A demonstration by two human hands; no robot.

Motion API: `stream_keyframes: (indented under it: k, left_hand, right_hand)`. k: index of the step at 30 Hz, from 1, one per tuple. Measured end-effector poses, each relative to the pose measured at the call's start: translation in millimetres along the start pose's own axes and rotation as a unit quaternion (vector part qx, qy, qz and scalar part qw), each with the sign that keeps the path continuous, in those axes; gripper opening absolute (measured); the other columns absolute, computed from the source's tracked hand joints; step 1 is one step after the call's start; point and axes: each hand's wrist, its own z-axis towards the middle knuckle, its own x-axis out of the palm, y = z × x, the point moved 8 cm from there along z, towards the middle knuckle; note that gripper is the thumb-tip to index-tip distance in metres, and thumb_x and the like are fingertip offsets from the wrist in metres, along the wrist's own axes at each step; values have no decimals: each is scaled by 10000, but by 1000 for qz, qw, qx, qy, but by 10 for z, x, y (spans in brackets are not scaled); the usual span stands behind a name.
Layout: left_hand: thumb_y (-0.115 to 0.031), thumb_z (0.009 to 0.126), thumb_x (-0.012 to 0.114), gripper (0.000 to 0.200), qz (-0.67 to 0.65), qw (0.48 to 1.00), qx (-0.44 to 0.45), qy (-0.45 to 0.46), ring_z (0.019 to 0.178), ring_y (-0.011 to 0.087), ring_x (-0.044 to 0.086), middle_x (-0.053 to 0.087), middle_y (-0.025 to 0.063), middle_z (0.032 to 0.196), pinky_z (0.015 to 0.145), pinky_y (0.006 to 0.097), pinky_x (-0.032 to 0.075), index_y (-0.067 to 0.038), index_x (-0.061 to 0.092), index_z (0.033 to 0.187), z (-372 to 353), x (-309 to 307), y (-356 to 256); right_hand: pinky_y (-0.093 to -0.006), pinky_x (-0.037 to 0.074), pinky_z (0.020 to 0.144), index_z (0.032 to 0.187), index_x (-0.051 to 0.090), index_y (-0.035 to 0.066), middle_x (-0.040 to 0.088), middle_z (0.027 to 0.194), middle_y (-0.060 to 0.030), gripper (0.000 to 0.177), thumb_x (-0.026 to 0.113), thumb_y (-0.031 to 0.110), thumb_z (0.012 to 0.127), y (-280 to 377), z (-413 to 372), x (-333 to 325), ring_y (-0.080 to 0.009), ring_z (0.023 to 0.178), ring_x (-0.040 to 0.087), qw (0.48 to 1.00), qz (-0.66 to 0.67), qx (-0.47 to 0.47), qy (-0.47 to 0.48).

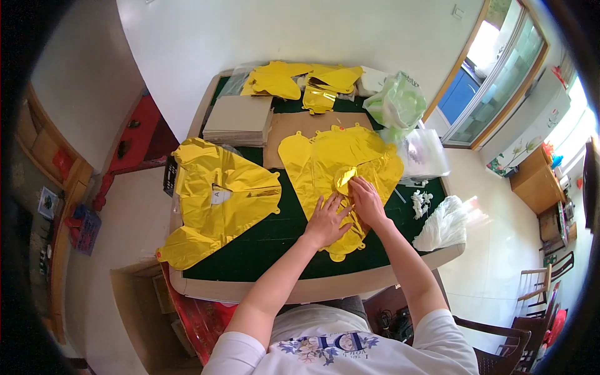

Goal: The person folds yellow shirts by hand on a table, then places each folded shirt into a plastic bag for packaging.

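Note:
A flat gold foil balloon [306, 169] with small tabs along its edge lies in front of me on the dark green table top. My left hand [326, 224] rests on its lower part, fingers spread and pressing on the foil. Just right of it, my right hand [367, 199] pinches a shiny folded-up piece of the foil near the balloon's middle. The fingertips of this hand are partly hidden. To the left lies another flat gold foil balloon [240, 178], with a white label [220, 195] at its centre.
At the back are more gold foil pieces [275, 81], a stack of grey-brown cardboard sheets [236, 119] and a green-white plastic bag [400, 103]. Clear plastic sleeves [425, 153], small white pieces [422, 203] and a white plastic bundle [442, 225] lie along the right side.

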Motion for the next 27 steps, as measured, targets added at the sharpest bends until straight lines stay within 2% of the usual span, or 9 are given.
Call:
stream_keyframes:
  k: [3, 9, 11, 14, 17, 20, 23, 26, 27]
  left_hand:
    - [-456, 928, 495, 513, 12, 1000, 3, -1, 1398, 310, 259, 350, 172, 1455, 1150, 524, 159, -163, 484, 1349, 3, 18, 2]
    - [-311, 920, 557, 396, -93, 988, 5, -120, 1294, 335, 415, 458, 186, 1374, 1093, 475, 291, -90, 552, 1249, 25, -123, 150]
    - [-254, 919, 559, 352, -204, 955, -104, -188, 1252, 326, 458, 507, 189, 1316, 1055, 431, 341, -62, 564, 1213, 81, -263, 518]
    - [-164, 907, 544, 293, -357, 855, -263, -271, 1134, 329, 546, 600, 180, 1169, 964, 382, 426, 0, 555, 1150, 96, -367, 1037]
    - [-143, 909, 519, 299, -471, 775, -339, -253, 1128, 300, 558, 596, 175, 1179, 938, 366, 440, -4, 534, 1173, 163, -262, 1369]
    - [-131, 902, 513, 314, -519, 739, -385, -191, 1115, 273, 569, 599, 167, 1176, 928, 352, 443, -18, 516, 1195, 224, -107, 1506]
    - [-127, 891, 524, 319, -547, 716, -386, -196, 1057, 254, 585, 608, 158, 1147, 898, 335, 448, -22, 514, 1192, 292, -7, 1525]
    - [-56, 838, 531, 402, -583, 702, -356, -202, 586, 89, 447, 516, 25, 787, 538, 235, 354, -16, 489, 1236, 366, -16, 1462]
    - [-54, 837, 534, 405, -583, 703, -356, -197, 599, 92, 458, 520, 29, 795, 545, 236, 362, -15, 487, 1238, 363, -43, 1436]
  right_hand:
    - [-465, 333, 1069, 1209, 568, 26, 535, 1307, -157, 315, 516, 120, 913, -54, 48, 101, -331, 1268, 452, 1000, -23, 2, 12]
    - [-461, 309, 1088, 1259, 529, 49, 492, 1354, -145, 358, 517, 170, 923, -102, 15, 192, -309, 1299, 417, 998, -56, 9, 22]
    - [-465, 316, 1081, 1255, 532, 59, 482, 1360, -152, 355, 522, 173, 919, -110, 3, 211, -316, 1293, 420, 998, -61, 11, 14]
    - [-466, 335, 1064, 1256, 534, 74, 461, 1367, -176, 353, 528, 180, 919, -55, 7, 149, -352, 1273, 426, 999, -50, 2, -6]
    - [-465, 355, 1044, 1258, 532, 82, 444, 1366, -207, 353, 532, 185, 920, -34, 7, 130, -389, 1254, 426, 998, -54, -1, -20]
    - [-462, 360, 1040, 1260, 533, 81, 437, 1365, -222, 356, 533, 193, 923, -26, 2, 122, -401, 1251, 423, 998, -54, 5, -22]
    - [-461, 359, 1041, 1259, 539, 81, 439, 1362, -226, 355, 534, 198, 924, -61, 0, 141, -397, 1253, 423, 998, -56, 8, -24]
    - [-463, 359, 1041, 1258, 543, 82, 444, 1355, -228, 352, 535, 196, 924, -71, -5, 153, -397, 1252, 423, 998, -60, -5, -25]
    - [-463, 359, 1040, 1257, 543, 82, 447, 1352, -229, 351, 533, 195, 925, -70, -6, 154, -397, 1253, 423, 998, -59, -6, -25]
